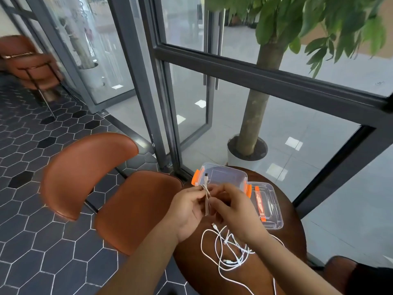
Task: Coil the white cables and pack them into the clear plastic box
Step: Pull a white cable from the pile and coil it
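Both hands are up over the round wooden desk, working on one folded white cable bundle. The left hand has a pinch grip on it from the left, thumb and fingertips pressed onto the strands. The right hand has its fingers curled in on the same bundle from the other side, so that grip is closed on the cable too. The bundle's long axis runs straight away from the person. Its plug end sticks out past the fingers and points at the clear plastic box, which sits open just behind the hands, orange clips on its sides. The box's lid lies flat on the desk right beside it, to the right. Nearer the person, under the right wrist, the other white cables sprawl in a loose tangle on the desk, with one strand trailing off toward the bottom edge. A brown leather chair is off to the left, and a potted tree stands behind the glass.
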Tool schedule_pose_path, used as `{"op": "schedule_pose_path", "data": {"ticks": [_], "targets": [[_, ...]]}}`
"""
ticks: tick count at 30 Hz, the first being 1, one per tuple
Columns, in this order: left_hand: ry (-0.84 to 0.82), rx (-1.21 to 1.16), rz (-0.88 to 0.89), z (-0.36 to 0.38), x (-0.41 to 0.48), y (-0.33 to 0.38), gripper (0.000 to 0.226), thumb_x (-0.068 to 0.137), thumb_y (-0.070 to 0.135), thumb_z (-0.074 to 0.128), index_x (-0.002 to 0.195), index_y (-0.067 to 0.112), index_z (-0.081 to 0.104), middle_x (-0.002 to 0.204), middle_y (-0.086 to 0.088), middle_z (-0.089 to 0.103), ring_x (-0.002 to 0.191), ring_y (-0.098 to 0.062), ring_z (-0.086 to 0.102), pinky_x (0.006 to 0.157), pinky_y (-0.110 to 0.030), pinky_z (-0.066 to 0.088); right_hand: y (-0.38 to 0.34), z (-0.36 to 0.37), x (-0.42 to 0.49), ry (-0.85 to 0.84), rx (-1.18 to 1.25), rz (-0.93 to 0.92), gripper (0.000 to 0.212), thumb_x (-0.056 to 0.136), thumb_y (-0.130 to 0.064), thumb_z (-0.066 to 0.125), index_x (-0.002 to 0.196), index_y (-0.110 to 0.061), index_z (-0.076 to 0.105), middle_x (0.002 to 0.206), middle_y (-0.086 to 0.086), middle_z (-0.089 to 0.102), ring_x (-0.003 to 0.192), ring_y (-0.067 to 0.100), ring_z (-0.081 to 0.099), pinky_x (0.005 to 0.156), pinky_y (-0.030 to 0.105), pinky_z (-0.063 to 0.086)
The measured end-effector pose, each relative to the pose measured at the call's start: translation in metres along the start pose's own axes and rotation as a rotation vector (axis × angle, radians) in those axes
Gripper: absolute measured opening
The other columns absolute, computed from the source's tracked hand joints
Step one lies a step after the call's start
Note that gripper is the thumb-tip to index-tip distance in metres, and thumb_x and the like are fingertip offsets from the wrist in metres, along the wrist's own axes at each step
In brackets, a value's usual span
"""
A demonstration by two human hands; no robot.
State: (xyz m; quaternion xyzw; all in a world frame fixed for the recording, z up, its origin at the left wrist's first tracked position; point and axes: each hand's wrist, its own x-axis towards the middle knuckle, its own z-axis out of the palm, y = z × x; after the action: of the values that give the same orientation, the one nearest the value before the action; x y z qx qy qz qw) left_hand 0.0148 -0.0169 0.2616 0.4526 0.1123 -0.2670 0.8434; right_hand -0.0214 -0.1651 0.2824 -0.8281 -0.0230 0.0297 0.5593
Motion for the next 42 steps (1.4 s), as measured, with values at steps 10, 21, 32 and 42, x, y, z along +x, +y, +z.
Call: {"op": "schedule_pose_path", "data": {"ticks": [10, 21, 32, 42], "targets": [[-0.073, -0.324, 0.034, 0.007, -0.01, 0.01, 0.055, 0.1, 0.034, 0.041, 0.134, -0.01, 0.051, 0.129, -0.031, 0.063, 0.119, -0.043, 0.064, 0.111, -0.051, 0.041, 0.051, 0.019, -0.032, -0.068, 0.004, -0.013, 0.021, 0.097, -0.019, 0.064, 0.081, -0.031, 0.059, 0.068, 0.007, 0.069, 0.056, 0.019, 0.062, 0.06, 0.035, 0.052], [-0.274, 0.043, -0.223, 0.005, -0.025, 0.013, 0.115, 0.076, 0.084, 0.027, 0.118, -0.016, 0.064, 0.114, -0.04, 0.065, 0.104, -0.047, 0.068, 0.096, -0.051, 0.054, 0.055, -0.046, 0.035, -0.478, -0.794, -0.113, 0.02, 0.096, -0.023, 0.065, 0.111, -0.014, 0.075, 0.108, -0.003, 0.075, 0.093, 0.013, 0.067, 0.08, 0.019, 0.044], [-0.239, 0.504, -0.24, 0.012, -0.016, 0.002, 0.101, 0.071, 0.079, 0.023, 0.125, 0.005, 0.063, 0.133, -0.022, 0.064, 0.126, -0.034, 0.06, 0.105, -0.043, 0.051, -0.028, -0.053, 0.045, -0.247, -1.016, -0.247, 0.018, 0.095, -0.034, 0.058, 0.11, -0.034, 0.068, 0.103, -0.004, 0.073, 0.091, 0.019, 0.066, 0.078, 0.035, 0.057], [-0.206, 0.095, -0.127, 0.008, -0.004, 0.001, 0.121, 0.059, 0.091, 0.057, 0.136, -0.003, 0.057, 0.124, -0.022, 0.059, 0.119, -0.033, 0.056, 0.114, -0.052, 0.04, -0.011, -0.033, 0.011, -0.02, -0.64, -0.156, 0.016, 0.097, -0.027, 0.059, 0.111, -0.022, 0.066, 0.09, -0.003, 0.074, 0.077, 0.013, 0.067, 0.068, 0.027, 0.051]]}}
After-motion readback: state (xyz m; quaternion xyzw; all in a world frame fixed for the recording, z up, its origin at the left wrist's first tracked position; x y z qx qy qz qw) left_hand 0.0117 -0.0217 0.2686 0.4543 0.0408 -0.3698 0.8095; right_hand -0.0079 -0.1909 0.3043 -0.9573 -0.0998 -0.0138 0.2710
